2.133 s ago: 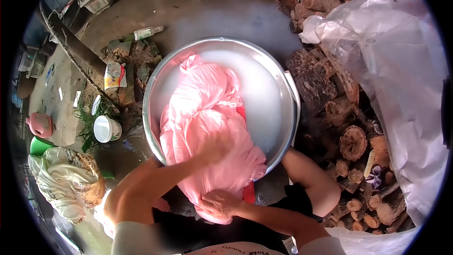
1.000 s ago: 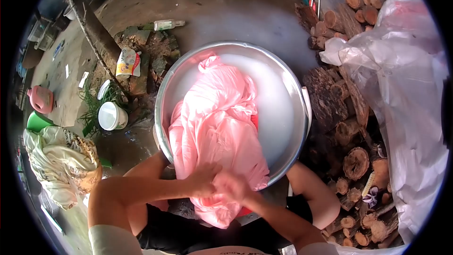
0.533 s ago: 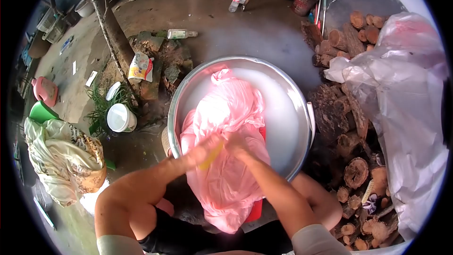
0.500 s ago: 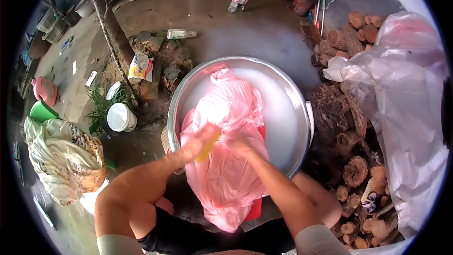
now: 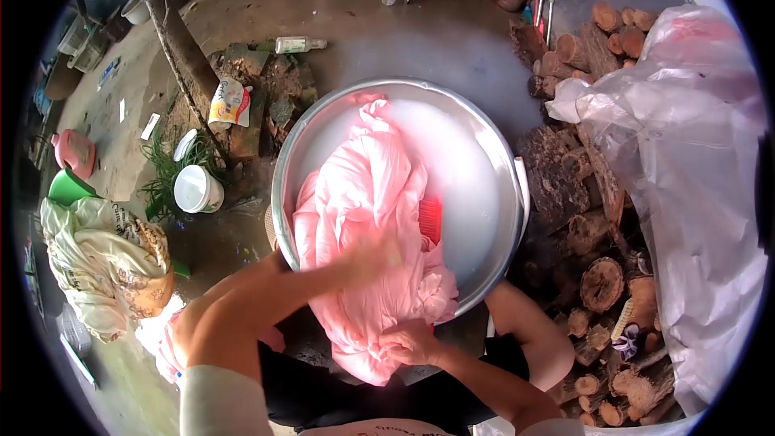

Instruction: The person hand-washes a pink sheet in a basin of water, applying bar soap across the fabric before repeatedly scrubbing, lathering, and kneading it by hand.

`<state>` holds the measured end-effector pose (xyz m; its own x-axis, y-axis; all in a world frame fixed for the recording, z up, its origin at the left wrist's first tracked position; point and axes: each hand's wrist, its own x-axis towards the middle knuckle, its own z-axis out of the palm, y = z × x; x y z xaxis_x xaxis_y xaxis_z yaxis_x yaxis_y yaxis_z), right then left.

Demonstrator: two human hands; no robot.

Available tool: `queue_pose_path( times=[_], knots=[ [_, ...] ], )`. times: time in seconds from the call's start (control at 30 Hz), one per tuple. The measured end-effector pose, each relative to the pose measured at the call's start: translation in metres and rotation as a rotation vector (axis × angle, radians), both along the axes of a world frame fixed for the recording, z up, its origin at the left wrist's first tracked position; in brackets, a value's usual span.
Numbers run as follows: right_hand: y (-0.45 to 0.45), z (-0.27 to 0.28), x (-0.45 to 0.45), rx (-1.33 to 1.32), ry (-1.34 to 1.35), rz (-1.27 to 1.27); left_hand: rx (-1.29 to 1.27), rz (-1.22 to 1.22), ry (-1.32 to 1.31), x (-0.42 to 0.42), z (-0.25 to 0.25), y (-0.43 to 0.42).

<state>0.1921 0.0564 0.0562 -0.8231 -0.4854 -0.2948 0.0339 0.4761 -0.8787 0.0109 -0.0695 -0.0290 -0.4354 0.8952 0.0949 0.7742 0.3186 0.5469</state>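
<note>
Pink wet cloth (image 5: 355, 194) is bunched over a red ridged washboard (image 5: 430, 222) in a large metal basin (image 5: 508, 262) of cloudy water. Most of the washboard lies hidden beneath the fabric. My left hand (image 5: 363, 268), smeared by motion, is on top of the cloth. A yellowish trace at its fingertips matches the yellow bar of soap it held a moment before; its fingers are not sharp. Lower down, close to my lap, my right hand (image 5: 410, 343) is closed on a gathered fold of the cloth.
Stacked firewood (image 5: 601, 282) and a grey plastic sheet (image 5: 686, 178) flank the basin on the right. To the left are a white bucket (image 5: 198, 190), a pale fabric bundle (image 5: 109, 266) and a pink jug (image 5: 74, 152). Beyond the basin, a bottle (image 5: 300, 45) lies on its side.
My right hand has moved down to the near end of the cloth and gripped it. My left hand has shifted slightly right. More of the red washboard shows, and the cloth lies farther left.
</note>
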Motion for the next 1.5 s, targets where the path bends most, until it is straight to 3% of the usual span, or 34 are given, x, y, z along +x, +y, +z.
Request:
queue_pose_path(
  times=[0.03, 0.07, 0.1, 0.17, 0.23, 0.3, 0.37, 0.43, 0.47, 0.53, 0.57, 0.6, 0.67, 0.7, 0.73, 0.77, 0.8, 0.83, 0.9, 0.93, 1.0, 1.03, 1.1, 1.13, 1.17, 1.2, 1.23, 1.3, 1.33, 1.37, 1.4, 1.43, 1.5],
  knots=[
    [0.000, -0.003, 0.001, -0.016, -0.008, -0.007, -0.236, 0.024, 0.174, -0.036, 0.005, 0.006],
    [-0.001, -0.009, 0.001, -0.030, -0.011, -0.010, -0.339, 0.092, 0.531, -0.062, -0.023, 0.002],
    [0.000, -0.012, -0.002, -0.038, -0.010, -0.011, -0.031, 0.507, 0.304, -0.070, -0.058, 0.008],
    [-0.002, -0.008, -0.001, -0.098, -0.029, -0.054, -0.206, 0.631, -0.076, -0.069, -0.049, 0.019],
    [-0.002, -0.007, -0.002, -0.117, -0.048, -0.073, -0.417, 0.349, 0.134, -0.042, -0.019, 0.015],
    [-0.001, -0.011, -0.008, -0.074, -0.107, -0.013, -0.384, -0.096, 0.019, -0.003, 0.032, 0.008],
    [0.000, -0.016, -0.004, -0.065, -0.059, 0.043, 0.151, -0.095, -0.049, 0.049, 0.056, -0.009],
    [0.002, -0.027, -0.008, -0.090, 0.136, 0.099, 0.268, -0.146, 0.060, 0.038, 0.046, -0.002],
    [0.000, -0.009, -0.010, -0.193, -0.084, -0.035, 0.326, -0.177, 0.120, 0.027, 0.036, 0.002],
    [0.001, 0.002, -0.022, -0.115, -0.242, 0.078, -0.102, -0.049, -0.021, -0.029, 0.004, 0.023],
    [0.001, 0.011, -0.035, -0.080, -0.321, 0.136, -0.314, 0.149, 0.268, -0.049, -0.026, 0.033],
    [0.010, 0.036, -0.062, -0.078, -0.547, 0.239, -0.304, 0.182, 0.299, -0.074, -0.032, 0.032],
    [0.038, 0.003, -0.075, 0.139, -0.178, -0.058, -0.250, 0.227, 0.269, -0.079, -0.051, 0.035],
    [0.045, -0.024, -0.092, -0.330, -0.129, -0.667, -0.237, 0.241, 0.243, -0.069, -0.059, 0.032],
    [0.061, -0.030, -0.124, -0.167, -0.032, -0.871, -0.166, 0.208, 0.237, -0.057, -0.061, 0.026],
    [0.078, -0.030, -0.158, 0.389, -0.082, -0.853, -0.190, 0.093, 0.206, -0.051, -0.049, 0.017],
    [0.081, -0.053, -0.181, 0.722, -0.019, -0.843, -0.212, -0.021, 0.178, -0.048, -0.027, 0.008],
    [0.076, -0.080, -0.191, 0.851, -0.011, -0.816, -0.232, -0.132, 0.151, -0.045, -0.010, 0.002],
    [0.056, -0.110, -0.210, 1.113, 0.011, -0.749, -0.204, -0.009, -0.243, -0.033, 0.004, -0.009],
    [0.049, -0.113, -0.213, 1.029, 0.140, -0.633, -0.186, 0.054, -0.443, -0.026, 0.005, -0.016],
    [0.055, -0.153, -0.234, 0.219, -0.117, -1.011, 0.067, 0.032, -0.821, -0.035, -0.061, -0.038],
    [0.057, -0.164, -0.240, -0.202, -0.251, -1.149, 0.107, 0.020, -0.533, -0.043, -0.059, -0.045],
    [0.062, -0.094, -0.243, -1.157, -0.286, -1.377, 0.146, 0.128, 0.102, -0.060, -0.049, -0.058],
    [0.072, -0.047, -0.228, -1.371, -0.397, -1.175, 0.096, 0.313, -0.345, -0.070, -0.043, -0.061],
    [0.059, 0.020, -0.208, -1.338, -0.225, -1.150, 0.216, 0.325, -0.264, -0.072, -0.014, -0.057],
    [0.045, 0.077, -0.178, -1.330, -0.310, -1.268, 0.331, 0.338, -0.171, -0.074, 0.014, -0.054],
    [0.038, 0.094, -0.145, -1.229, -0.345, -1.164, 0.436, 0.353, -0.072, -0.075, 0.042, -0.050],
    [0.016, 0.080, -0.067, -0.867, -0.453, -0.782, 0.583, 0.444, -0.597, -0.049, 0.110, -0.025],
    [0.006, 0.064, -0.031, -0.618, -0.466, -0.535, 0.443, 0.262, -0.315, -0.017, 0.129, -0.017],
    [-0.005, 0.052, 0.002, -0.535, -0.509, -0.426, 0.293, 0.079, -0.038, 0.028, 0.137, -0.015],
    [-0.028, 0.040, 0.017, -0.790, -0.626, -0.779, 0.205, 0.047, -0.238, 0.066, 0.118, -0.017],
    [-0.025, 0.006, 0.039, -0.552, -0.468, -0.650, 0.116, 0.013, -0.435, 0.091, 0.102, -0.019],
    [-0.029, 0.006, 0.053, -0.128, 0.078, -0.202, 0.169, -0.169, -0.025, 0.092, 0.101, -0.017]
  ],
)
